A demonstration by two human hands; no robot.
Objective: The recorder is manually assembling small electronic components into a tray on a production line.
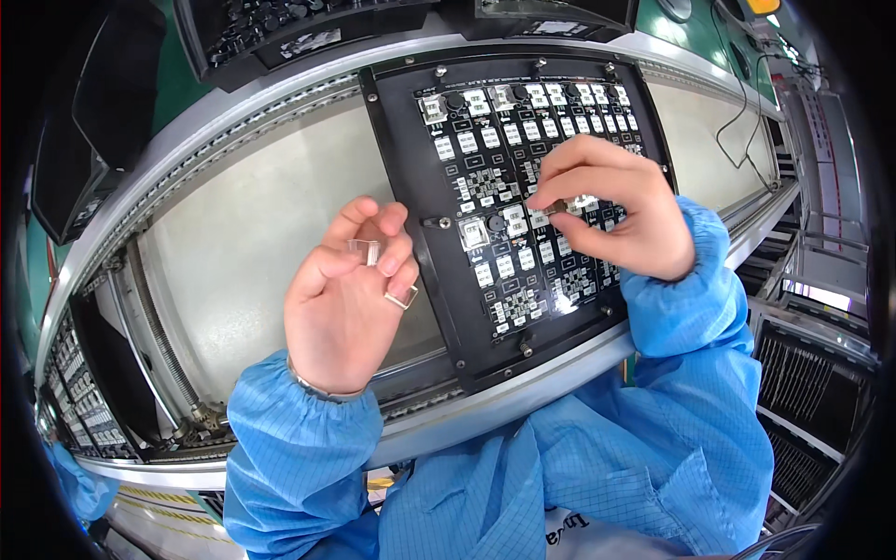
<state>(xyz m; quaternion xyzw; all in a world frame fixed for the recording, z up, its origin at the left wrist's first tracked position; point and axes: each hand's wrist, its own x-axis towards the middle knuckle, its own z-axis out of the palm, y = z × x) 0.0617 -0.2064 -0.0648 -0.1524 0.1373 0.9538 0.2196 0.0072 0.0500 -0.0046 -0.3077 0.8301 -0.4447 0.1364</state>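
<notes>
My left hand [338, 322] is turned palm up left of the black carrier [437, 289], its fingers curled around a small clear square piece [364, 250]. A second small square piece with pale edges [402, 297] rests by the lower fingers. Over the middle of the carrier, my right hand [633, 213] pinches a small dark part [558, 206] between thumb and fingers; its exact kind is too small to make out. Beneath it lies a black circuit board panel [504, 271] with rows of white square components and round black ones. Part of the panel is hidden by my right hand.
The carrier sits across a conveyor with metal rails [280, 105] and a pale bed [233, 224]. Black bins [308, 47] stand along the far side, one holding round black parts. A dark cable [737, 140] lies at the right. Slotted racks [807, 373] stand at the lower right.
</notes>
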